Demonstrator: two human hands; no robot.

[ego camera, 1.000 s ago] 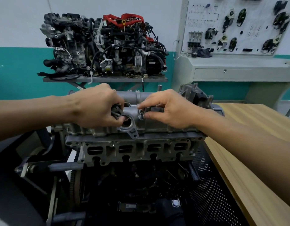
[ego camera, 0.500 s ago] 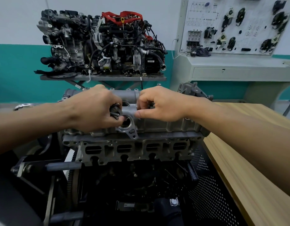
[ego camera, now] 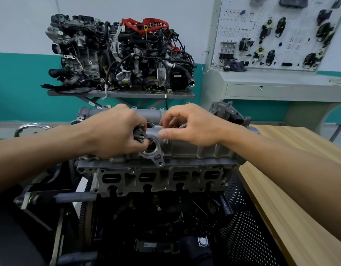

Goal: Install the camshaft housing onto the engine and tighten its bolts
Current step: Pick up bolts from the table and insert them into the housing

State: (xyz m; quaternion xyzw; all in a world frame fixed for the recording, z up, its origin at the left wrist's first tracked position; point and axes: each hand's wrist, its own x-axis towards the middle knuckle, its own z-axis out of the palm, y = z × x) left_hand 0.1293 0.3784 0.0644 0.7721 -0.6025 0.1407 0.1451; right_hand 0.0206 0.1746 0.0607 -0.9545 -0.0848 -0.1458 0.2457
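The silver camshaft housing lies on top of the engine's cylinder head, straight ahead of me. My left hand rests on the housing's left part and grips a bundle of dark bolts beside a round opening. My right hand hovers over the housing's middle with fingers loosely curled, thumb and forefinger apart. One bolt stands in a hole just below the thumb. My hands hide much of the housing's top.
Another engine sits on a grey stand at the back. A wooden table runs along the right, next to a black perforated panel. A parts display board hangs at the back right.
My right hand pinched a bolt and lowered it into a hole near the round opening; now its thumb and forefinger have parted above it. The left hand has kept its bundle.
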